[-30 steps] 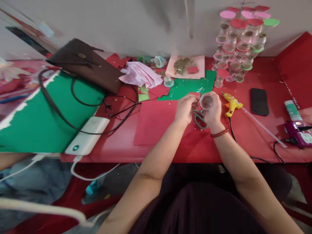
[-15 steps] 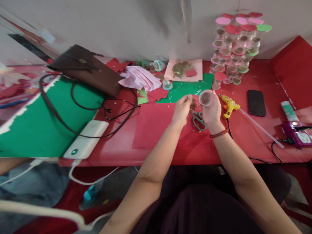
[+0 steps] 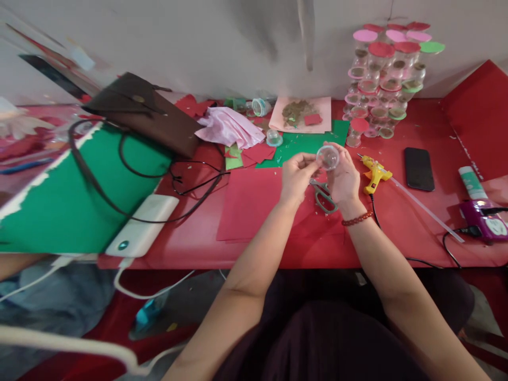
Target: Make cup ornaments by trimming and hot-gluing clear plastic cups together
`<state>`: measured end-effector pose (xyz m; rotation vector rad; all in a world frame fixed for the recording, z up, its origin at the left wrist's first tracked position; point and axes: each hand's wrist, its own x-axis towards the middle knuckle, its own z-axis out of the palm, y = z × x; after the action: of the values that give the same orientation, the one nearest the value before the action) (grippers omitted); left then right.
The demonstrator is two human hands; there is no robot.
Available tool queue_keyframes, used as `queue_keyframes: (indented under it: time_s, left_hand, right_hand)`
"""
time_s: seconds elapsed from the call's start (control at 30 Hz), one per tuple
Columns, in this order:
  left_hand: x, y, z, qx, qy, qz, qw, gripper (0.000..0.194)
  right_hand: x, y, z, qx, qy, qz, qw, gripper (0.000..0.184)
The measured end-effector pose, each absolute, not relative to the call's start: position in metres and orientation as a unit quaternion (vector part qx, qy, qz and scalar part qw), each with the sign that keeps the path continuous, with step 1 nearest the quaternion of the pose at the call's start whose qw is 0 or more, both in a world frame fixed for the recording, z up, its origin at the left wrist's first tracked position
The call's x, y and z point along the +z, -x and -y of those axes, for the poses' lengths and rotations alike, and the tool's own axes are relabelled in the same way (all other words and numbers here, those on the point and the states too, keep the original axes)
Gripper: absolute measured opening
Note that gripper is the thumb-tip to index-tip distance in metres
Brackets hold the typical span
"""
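Observation:
A small clear plastic cup (image 3: 327,158) is held between my hands over the table, its round rim turned up toward me. My right hand (image 3: 344,177) wraps around it from the right and below. With thumb and fingers closed, my left hand (image 3: 297,177) grips the left side of the rim. Grey-handled scissors (image 3: 326,200) lie just beneath, partly hidden by my hands. A yellow glue gun (image 3: 375,173) with a long clear glue stick rests to the right of my right hand. Red paper sheets (image 3: 252,203) lie below my left hand.
Stacked clear cups with coloured discs (image 3: 381,84) stand at the back right. A phone (image 3: 419,168) and a purple box (image 3: 486,219) lie to the right. Dried brown bits (image 3: 297,112) sit on pink paper. At left are a brown bag (image 3: 159,116) and white power bank (image 3: 143,225).
My left hand has moved in from beside the cup and now grips its rim. The cup has shifted slightly left and up.

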<state>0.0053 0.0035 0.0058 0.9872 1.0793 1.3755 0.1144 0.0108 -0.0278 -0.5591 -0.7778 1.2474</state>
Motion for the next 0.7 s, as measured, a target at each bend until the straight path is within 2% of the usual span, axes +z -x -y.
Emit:
queue_keyframes:
  time_s: [0.1,0.27,0.47,0.7]
  left_hand:
    - [0.003,-0.004,-0.004,0.599,-0.43,-0.451,0.503,0.006]
    - [0.002,-0.002,-0.004,0.61,-0.447,-0.448,0.477,0.01]
    - [0.007,-0.001,-0.005,0.598,-0.433,-0.467,0.486,0.009]
    - [0.012,0.002,-0.004,0.559,-0.406,-0.47,0.55,0.008]
  right_hand:
    - [-0.024,-0.116,-0.008,0.558,0.285,0.369,0.687,0.032]
    - [-0.017,-0.115,-0.004,0.559,0.306,0.367,0.678,0.026]
    - [-0.01,-0.111,0.001,0.558,0.33,0.348,0.678,0.021]
    - [-0.009,-0.112,0.0,0.564,0.315,0.327,0.689,0.019]
